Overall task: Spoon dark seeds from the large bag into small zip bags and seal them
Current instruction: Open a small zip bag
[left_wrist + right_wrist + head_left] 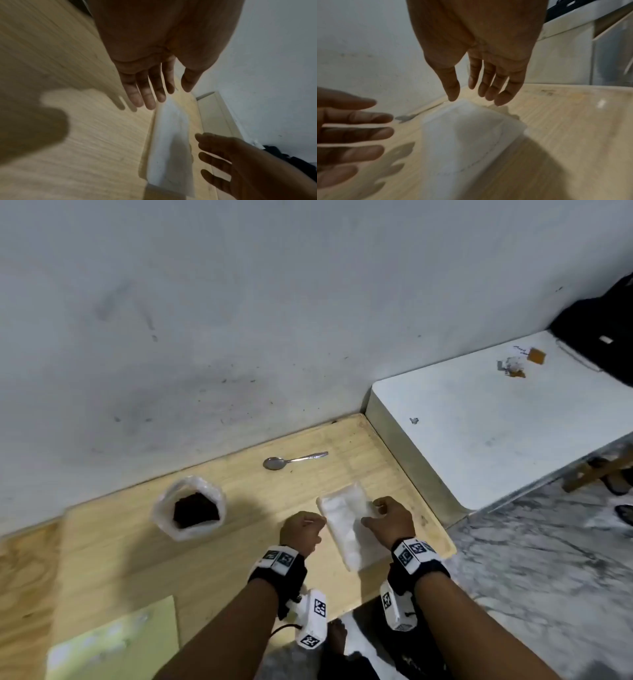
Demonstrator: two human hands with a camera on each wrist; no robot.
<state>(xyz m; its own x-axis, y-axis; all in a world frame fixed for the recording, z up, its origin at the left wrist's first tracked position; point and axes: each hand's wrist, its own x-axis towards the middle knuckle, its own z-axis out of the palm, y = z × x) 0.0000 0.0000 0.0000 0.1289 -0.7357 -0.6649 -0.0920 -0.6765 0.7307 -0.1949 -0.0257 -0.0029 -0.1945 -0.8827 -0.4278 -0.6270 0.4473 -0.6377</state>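
A flat stack of clear small zip bags (pixel 346 518) lies at lower centre on the pale wooden surface (pixel 113 556). The left hand (pixel 301 530) and right hand (pixel 388 518) flank it, fingers (pixel 489 86) straight and holding nothing (wrist views). The seed-filled white plastic bag (pixel 190 508) stands left; the steel spoon (pixel 291 461) lies above.

Both forearms are stretched forward side by side, each wrist strapped with a black band carrying white marker blocks. The left hand (pixel 301 530) is seen knuckles up from the head view; in the left wrist view its fingers (pixel 149 94) are held straight and slightly spread. The right hand (pixel 388 520) is likewise extended, fingers (pixel 489 83) straight, nothing held.
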